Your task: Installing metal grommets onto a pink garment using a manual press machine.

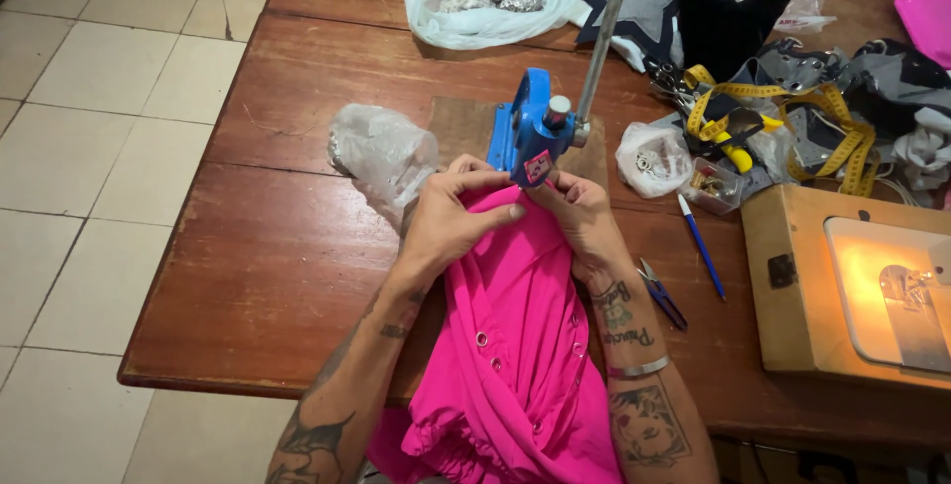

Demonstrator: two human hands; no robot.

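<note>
Pink garment [515, 345] bunched up closest to the lens, spilling off the near edge of the table [267, 276], a few metal snaps already dotted along its placket; both hands up at the far end of it, feeding a fold of the edge into the blue press [530, 132]; left hand [451, 216] curled, thumb laid flat across the cloth, fingers pinching the fold on its side; right hand [584, 212] closed the same way, fingertips tucked right up at the die; looks like the positioning step, fabric lined up under the punch but lever [604, 28] untouched; next move probably calls for one hand staying put to hold the fold square while the other goes up to the lever, fingers kept out of the die; snips [662, 296] and blue pen [701, 246] lying just right of the wrist, bag of snaps [651, 159] near the press, plastic cup [381, 152] on its side to the left, sewing machine [872, 286] far right.
</note>
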